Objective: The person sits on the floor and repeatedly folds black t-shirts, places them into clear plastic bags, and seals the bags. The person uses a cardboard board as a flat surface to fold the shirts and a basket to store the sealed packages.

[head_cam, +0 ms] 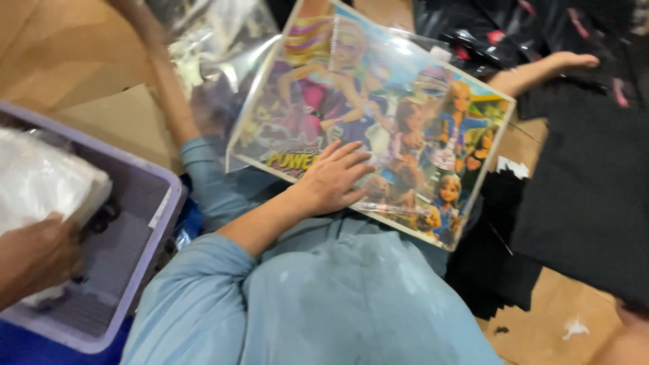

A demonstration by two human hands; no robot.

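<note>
Roughly mid-way, by the look of it: the colourful cartoon-printed sheet in its clear plastic sleeve [378, 115] already lies across the person's lap, over the light-blue trousers [324, 297], tilted with one corner toward the right knee. Right hand [334, 179] lies flat on its lower edge, fingers [351, 157] spread and open, pressing down, not pinching anything. Left hand [34, 260] is down at the near left corner of the lavender plastic bin [145, 260], against a white plastic-wrapped bundle [44, 182]; fingers curled out of sight, so cannot tell whether they grip it. My judgement: sheet is placed and steadied, bundle not yet lifted clear of the bin.

Around it: loose clear plastic bags [216, 47] crumpled past the sheet's far left edge, partly under it. Black fabric [588, 182] heaped on the right, more black pieces just beside the sheet's right corner. A bare foot [541, 71] reaches in at top right against the sheet's far edge; whose, unclear. Brown cardboard floor [74, 54] underneath, with a small white paper scrap [576, 329] at lower right. Fabric and bags crowd both sides of the lap.
</note>
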